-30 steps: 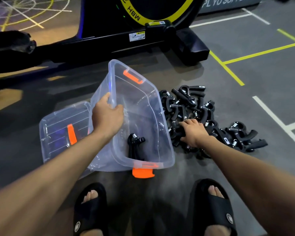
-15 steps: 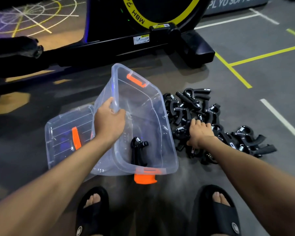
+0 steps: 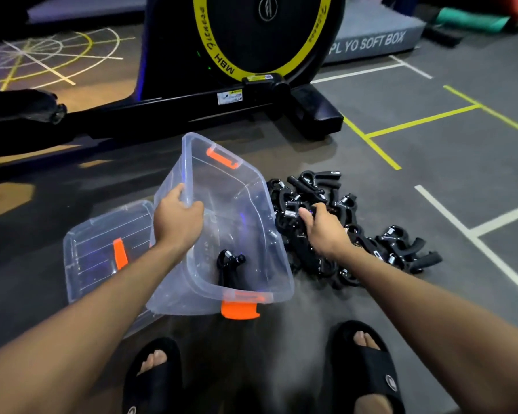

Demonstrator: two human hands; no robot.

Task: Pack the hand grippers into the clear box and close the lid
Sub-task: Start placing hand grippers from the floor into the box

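Gym floor beneath us, our left hand (image 3: 177,218) holds the tilted clear box (image 3: 240,234) while our right hand (image 3: 323,227), having reached deeper into the hand grippers (image 3: 317,216), closes on the next one.

Clear box (image 3: 251,204) with orange latches (image 3: 240,310), black hand grippers (image 3: 341,228), grey floor (image 3: 431,162) lined yellow and white.

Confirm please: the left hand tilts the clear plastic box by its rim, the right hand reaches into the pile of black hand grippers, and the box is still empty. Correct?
Not quite. The head view shows one black hand gripper already inside the clear plastic box. The left hand does tilt it by the rim, and the right hand reaches into the pile of black hand grippers.
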